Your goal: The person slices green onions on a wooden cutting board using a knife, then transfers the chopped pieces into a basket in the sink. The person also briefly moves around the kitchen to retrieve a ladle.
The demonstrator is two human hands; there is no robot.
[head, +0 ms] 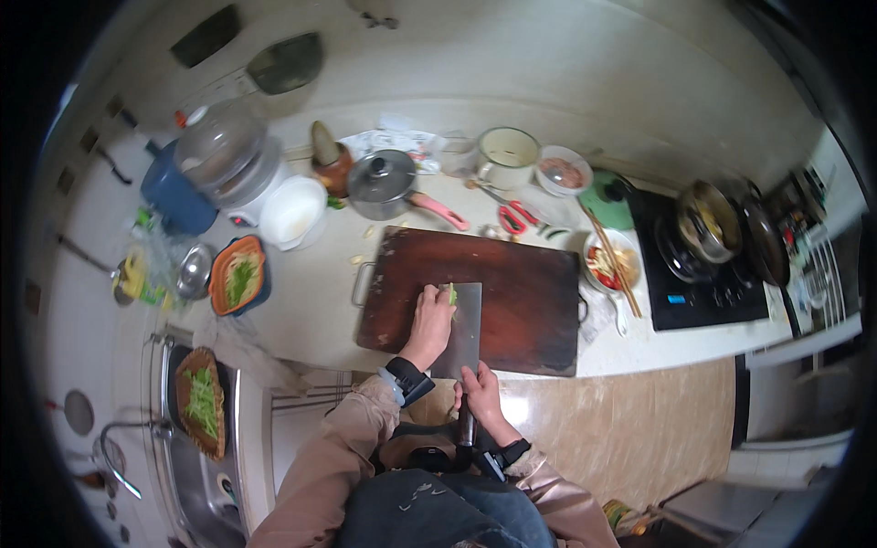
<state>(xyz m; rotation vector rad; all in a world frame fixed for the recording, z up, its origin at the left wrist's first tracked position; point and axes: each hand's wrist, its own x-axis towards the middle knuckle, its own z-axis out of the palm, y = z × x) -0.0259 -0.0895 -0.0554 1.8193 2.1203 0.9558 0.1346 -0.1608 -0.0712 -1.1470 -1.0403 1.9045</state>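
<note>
My right hand (484, 397) grips the dark handle of a Chinese cleaver (467, 332). Its broad blade points away from me over a dark wooden cutting board (527, 294). Beside the blade, my left hand (431, 325) has its fingers curled over a small piece of green vegetable (452, 294). The fingertips partly hide this piece, and they are at the blade's left side near its far end. Whether the piece rests on the board or against the blade I cannot tell. A few tiny green bits cling to the blade.
Left stand an orange basket (218, 291) of shredded vegetables and a sink (199, 500) holding a wicker basket (183, 404) of green strips. Behind the board are a lidded saucepan (377, 195) and red-handled scissors (512, 218). Right are a bowl (637, 257) with chopsticks (612, 257) and a cooktop (706, 305).
</note>
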